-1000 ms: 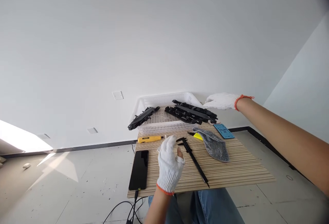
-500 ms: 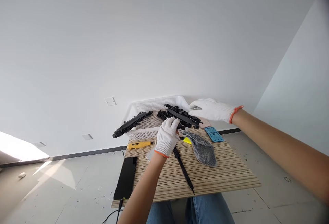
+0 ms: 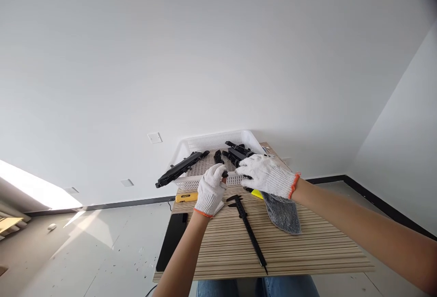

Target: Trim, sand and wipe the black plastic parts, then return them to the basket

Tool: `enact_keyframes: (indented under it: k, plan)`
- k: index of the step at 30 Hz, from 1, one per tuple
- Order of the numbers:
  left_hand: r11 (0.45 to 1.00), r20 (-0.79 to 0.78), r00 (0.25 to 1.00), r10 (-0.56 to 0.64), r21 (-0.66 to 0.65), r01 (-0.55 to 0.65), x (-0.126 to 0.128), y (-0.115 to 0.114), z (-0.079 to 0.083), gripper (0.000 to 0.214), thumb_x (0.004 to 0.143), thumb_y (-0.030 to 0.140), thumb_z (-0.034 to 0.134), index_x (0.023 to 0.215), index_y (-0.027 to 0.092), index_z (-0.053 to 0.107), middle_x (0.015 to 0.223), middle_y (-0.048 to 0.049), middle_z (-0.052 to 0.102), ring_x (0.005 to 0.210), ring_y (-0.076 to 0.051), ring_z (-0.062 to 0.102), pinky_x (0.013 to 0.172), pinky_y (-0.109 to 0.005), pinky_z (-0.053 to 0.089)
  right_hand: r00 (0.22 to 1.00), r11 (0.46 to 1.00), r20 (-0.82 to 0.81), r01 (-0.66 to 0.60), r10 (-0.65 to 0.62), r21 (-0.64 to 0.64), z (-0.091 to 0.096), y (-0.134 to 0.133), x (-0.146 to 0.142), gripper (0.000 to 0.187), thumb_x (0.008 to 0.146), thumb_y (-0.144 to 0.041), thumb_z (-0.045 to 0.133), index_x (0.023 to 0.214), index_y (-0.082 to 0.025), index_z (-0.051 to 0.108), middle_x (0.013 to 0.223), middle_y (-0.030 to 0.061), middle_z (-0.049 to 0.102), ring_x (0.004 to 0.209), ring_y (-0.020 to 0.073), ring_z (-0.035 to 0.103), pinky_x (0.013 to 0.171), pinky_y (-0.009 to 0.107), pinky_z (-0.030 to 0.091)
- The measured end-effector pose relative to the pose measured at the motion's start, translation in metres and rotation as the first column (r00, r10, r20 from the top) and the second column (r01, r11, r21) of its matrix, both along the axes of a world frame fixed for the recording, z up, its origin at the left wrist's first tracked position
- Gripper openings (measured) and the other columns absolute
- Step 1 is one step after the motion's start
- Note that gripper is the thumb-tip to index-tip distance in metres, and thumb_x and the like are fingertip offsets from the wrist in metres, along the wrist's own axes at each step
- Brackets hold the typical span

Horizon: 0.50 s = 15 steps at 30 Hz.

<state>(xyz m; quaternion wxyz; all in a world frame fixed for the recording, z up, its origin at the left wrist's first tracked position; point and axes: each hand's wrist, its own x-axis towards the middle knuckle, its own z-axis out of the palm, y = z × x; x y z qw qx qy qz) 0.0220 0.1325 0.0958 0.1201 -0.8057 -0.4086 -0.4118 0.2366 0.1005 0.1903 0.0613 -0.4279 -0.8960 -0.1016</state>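
Observation:
My left hand [image 3: 210,190], in a white knit glove with an orange cuff, is closed at the front rim of a white plastic basket [image 3: 215,141]. A small black plastic part [image 3: 224,174] shows at its fingertips; most of it is hidden. My right hand [image 3: 266,175], gloved alike, hovers over the basket's right front side with fingers apart. Just beyond it lie several black plastic pieces [image 3: 238,152], partly covered by the hand. Another long black piece [image 3: 180,168] rests across the basket's left rim. On the table between my forearms lies a black caliper [image 3: 251,233].
A grey cloth [image 3: 282,213] lies beneath my right wrist, beside a bright yellow object [image 3: 257,193]. A yellow-handled tool [image 3: 186,197] is left of my left hand, with a black phone-like slab [image 3: 170,242] nearer. The wall stands right behind the basket.
My right hand has come left and nearer, from the basket's right end to its front side. My left hand has drawn slightly back from the pile. The caliper's jaws are now uncovered.

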Motion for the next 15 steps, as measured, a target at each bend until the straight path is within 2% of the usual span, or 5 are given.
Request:
enact_keyframes:
  k: [4, 7, 11, 15]
  plan:
    - [1.0, 0.054, 0.999, -0.007, -0.004, 0.007, -0.005, 0.009, -0.004, 0.044, 0.084, 0.003, 0.054, 0.123, 0.022, 0.057, 0.121, -0.0086, 0.069, 0.108, -0.02, 0.07, 0.088, -0.036, 0.062, 0.983, 0.999, 0.178, 0.051, -0.051, 0.009, -0.003, 0.007, -0.009, 0.026, 0.098, -0.028, 0.05, 0.11, -0.017, 0.071, 0.101, 0.0138, 0.071, 0.096, 0.0271, 0.065, 0.076, 0.036, 0.04]
    - [0.999, 0.091, 0.995, -0.044, -0.001, 0.044, -0.004, 0.013, -0.003, 0.042, 0.085, 0.0, 0.048, 0.121, 0.021, 0.058, 0.121, -0.0092, 0.069, 0.109, -0.018, 0.07, 0.087, -0.032, 0.061, 0.96, 0.998, 0.272, 0.067, -0.063, -0.005, -0.005, 0.01, -0.018, 0.03, 0.101, -0.023, 0.042, 0.102, -0.015, 0.071, 0.096, 0.0141, 0.073, 0.092, 0.0279, 0.068, 0.075, 0.037, 0.039]
    - [0.996, 0.117, 0.989, -0.094, 0.005, 0.094, -0.001, 0.012, 0.006, 0.033, 0.086, -0.002, 0.043, 0.106, 0.019, 0.06, 0.111, -0.0078, 0.07, 0.101, -0.014, 0.07, 0.085, -0.027, 0.06, 0.954, 0.991, 0.276, 0.134, -0.12, -0.031, -0.004, 0.01, -0.029, 0.033, 0.1, -0.018, 0.04, 0.099, -0.012, 0.072, 0.088, 0.0163, 0.075, 0.088, 0.0285, 0.071, 0.077, 0.039, 0.039]
    - [0.992, 0.136, 0.983, -0.123, 0.034, 0.12, -0.003, 0.004, 0.014, 0.035, 0.083, -0.003, 0.039, 0.102, 0.019, 0.059, 0.105, -0.0066, 0.069, 0.101, -0.013, 0.069, 0.088, -0.028, 0.059, 0.955, 0.982, 0.241, 0.186, -0.174, -0.028, -0.005, 0.008, -0.039, 0.034, 0.1, -0.019, 0.04, 0.097, -0.01, 0.073, 0.086, 0.0196, 0.076, 0.085, 0.0299, 0.073, 0.078, 0.041, 0.042]
